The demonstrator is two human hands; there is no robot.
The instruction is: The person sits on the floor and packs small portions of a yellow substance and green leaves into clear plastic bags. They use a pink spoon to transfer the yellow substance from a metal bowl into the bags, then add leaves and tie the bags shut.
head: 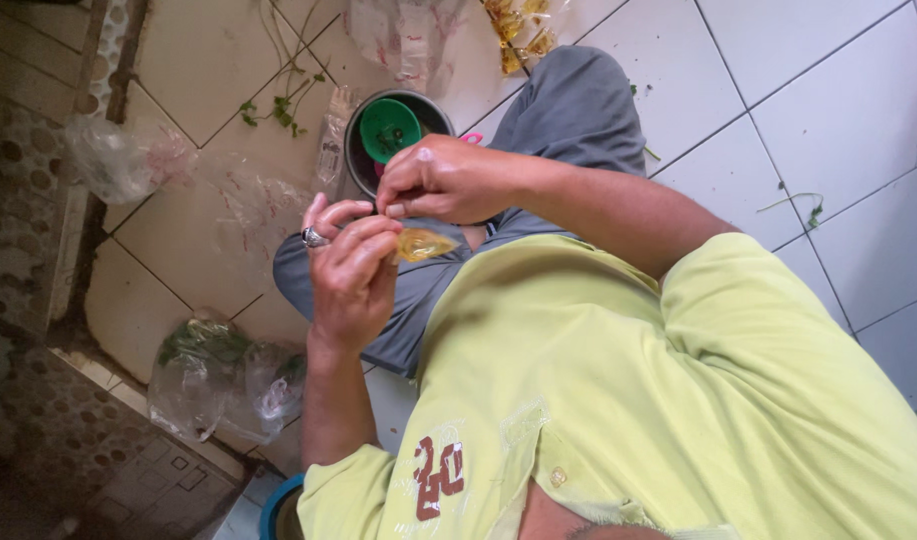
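Head view, looking down along a lime-green shirt (678,400) of soft woven cloth, with a dark red print low on the chest and a small button beside the placket.

Left hand (353,270): ringed, fingers curled nearly closed around a small yellow pouch (423,243) of glossy, translucent film, teardrop-shaped and pointed at its free end. Pouch held just above the lap, over the grey trousers (578,100), partly covered by the fingers.

Right hand (438,180): closed to a pinch, thumb and fingertips pressed together just beside the left fingertips. Whatever lies in the pinch too small and too hidden to make out.

Beyond the hands, a round metal bowl (358,150) with a dull dark wall, holding a smooth green plastic funnel (390,128); far rim hidden behind the right hand. A pink sliver just beside the bowl, unidentifiable.

On the glossy cream floor tiles (828,120): crumpled clear plastic bags (128,160), thin and wrinkled; a clear bag of leafy greens (193,345), contents blurred by the film; loose herb stems (283,100). At the top edge, a cluster of filled yellow pouches (518,30), cut off by the frame. Left border: pebbled flooring (18,250), dim and hard to read.
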